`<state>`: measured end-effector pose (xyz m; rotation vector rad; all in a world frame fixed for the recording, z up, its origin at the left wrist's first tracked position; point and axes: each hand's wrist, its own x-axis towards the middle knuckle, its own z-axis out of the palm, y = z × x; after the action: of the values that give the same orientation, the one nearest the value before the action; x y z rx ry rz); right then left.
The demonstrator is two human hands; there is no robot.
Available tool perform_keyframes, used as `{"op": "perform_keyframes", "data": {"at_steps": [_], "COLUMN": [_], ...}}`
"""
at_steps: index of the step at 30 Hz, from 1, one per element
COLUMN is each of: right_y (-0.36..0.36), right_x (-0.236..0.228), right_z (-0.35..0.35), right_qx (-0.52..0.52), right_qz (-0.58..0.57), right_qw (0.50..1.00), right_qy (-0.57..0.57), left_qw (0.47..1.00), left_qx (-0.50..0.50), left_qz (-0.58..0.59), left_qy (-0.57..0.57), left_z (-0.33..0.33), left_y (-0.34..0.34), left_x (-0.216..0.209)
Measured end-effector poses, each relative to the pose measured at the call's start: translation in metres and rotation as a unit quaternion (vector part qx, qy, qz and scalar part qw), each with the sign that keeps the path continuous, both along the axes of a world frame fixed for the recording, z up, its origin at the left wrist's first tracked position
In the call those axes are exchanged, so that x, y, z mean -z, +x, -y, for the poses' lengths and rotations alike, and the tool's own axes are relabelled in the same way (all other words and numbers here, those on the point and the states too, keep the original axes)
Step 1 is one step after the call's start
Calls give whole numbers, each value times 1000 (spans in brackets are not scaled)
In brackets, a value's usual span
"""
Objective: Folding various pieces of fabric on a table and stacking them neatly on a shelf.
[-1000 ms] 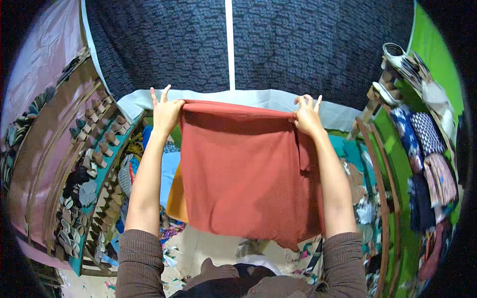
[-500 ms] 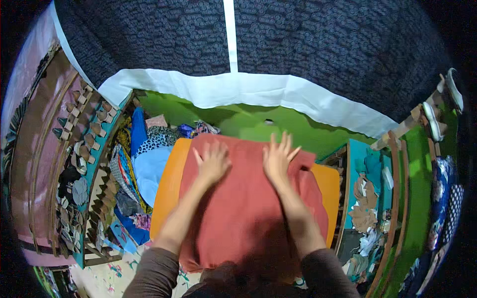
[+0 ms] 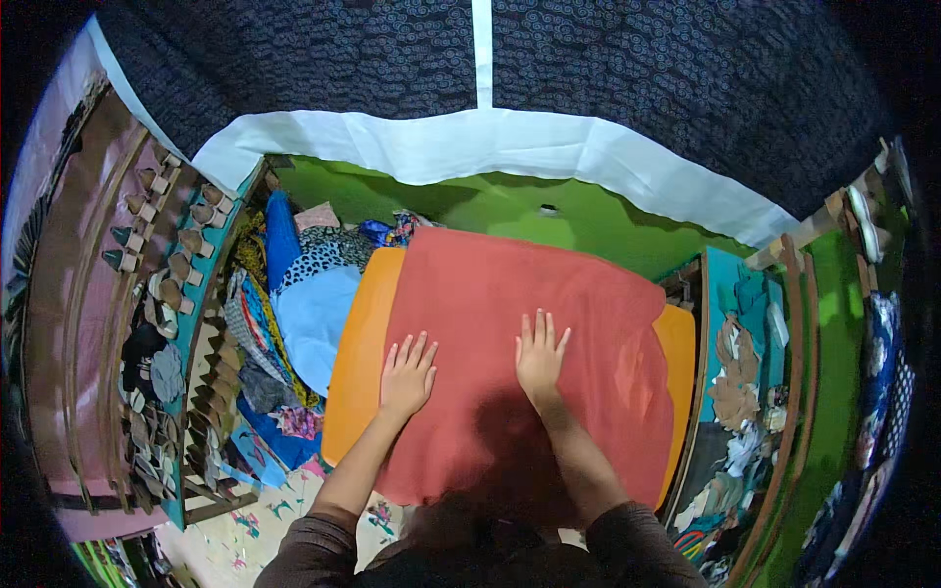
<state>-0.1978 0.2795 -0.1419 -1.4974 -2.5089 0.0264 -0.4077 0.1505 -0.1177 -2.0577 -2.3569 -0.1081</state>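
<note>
A reddish-brown cloth (image 3: 470,284) lies spread over an orange table (image 3: 355,358), with its near edge hanging close to my body. My left hand (image 3: 408,374) rests flat on the cloth near its left side, fingers spread. Toward the middle, my right hand (image 3: 540,359) is also laid flat, its fingers stretched out and pointing away from me. Neither hand grips anything. Some creases run along the right part of the cloth, and a shadow falls across its near half.
Piled fabrics (image 3: 316,304) lie left of the table, beside a teal rack (image 3: 196,323) holding rows of wooden shoe forms. A teal shelf (image 3: 723,274) with brown cut pieces stands close on the right. Behind the table is a green wall (image 3: 500,201) below a dark curtain (image 3: 647,88).
Both hands have slid toward me over the cloth. The cloth's far edge now lies flatter and farther from my hands. The view has shifted slightly.
</note>
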Motion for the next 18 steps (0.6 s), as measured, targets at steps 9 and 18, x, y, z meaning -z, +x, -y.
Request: {"op": "perform_keyframes", "data": {"at_steps": [9,18], "right_y": [-66,-154], "right_x": [-14,-37], "right_z": [175,289], "right_qx": [116,202], "right_qz": [-76,-163], "right_qw": [987,959], "right_qy": [-83,-118], "left_qw": [968,880], "left_qx": [248,464], "left_qz": [26,87], "left_qy": [-17,-53], "left_z": [34,65], "left_y": [-99,-107], "left_x": [-17,-24]}}
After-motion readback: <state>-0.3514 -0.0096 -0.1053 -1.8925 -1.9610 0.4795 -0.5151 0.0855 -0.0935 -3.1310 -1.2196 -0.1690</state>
